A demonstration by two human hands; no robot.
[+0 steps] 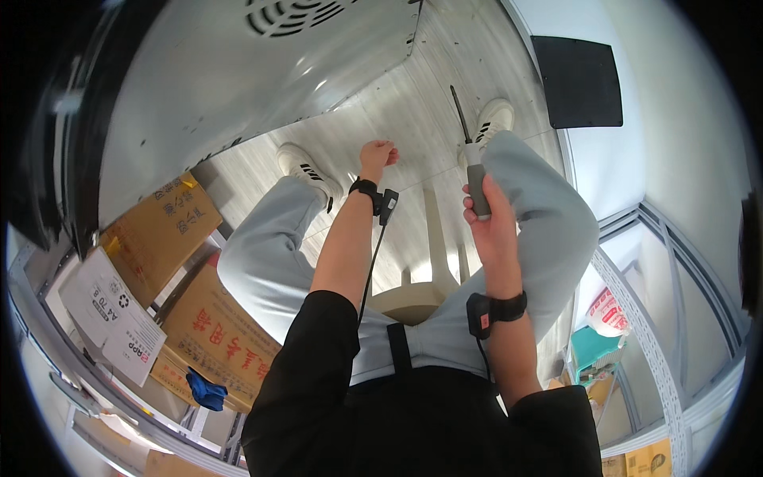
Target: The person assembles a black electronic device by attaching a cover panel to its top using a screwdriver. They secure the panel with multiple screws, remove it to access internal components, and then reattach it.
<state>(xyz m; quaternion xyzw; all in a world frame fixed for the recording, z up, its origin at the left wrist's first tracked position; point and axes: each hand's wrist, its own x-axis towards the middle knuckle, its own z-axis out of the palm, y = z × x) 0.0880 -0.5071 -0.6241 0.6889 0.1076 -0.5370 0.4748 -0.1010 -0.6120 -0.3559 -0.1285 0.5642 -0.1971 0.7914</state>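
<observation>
My right hand (491,215) is wrapped round the grey handle of a screwdriver (476,179). Its long dark shaft points up and away, past my right shoe. Between my knees, my left hand (378,157) is held closed, fingers curled in. Whatever it holds, if anything, is hidden. Ahead and to the left stands a large grey metal housing (262,79) with curved vent slots near the top of the view. Neither hand touches it.
Cardboard boxes (211,326) and a white carton (111,314) are stacked at my left, with a dark blue cloth (207,389). A black panel (578,82) is at the far right. Metal shelving (648,342) with a teal bin (594,350) stands right. I sit on a beige seat (409,302).
</observation>
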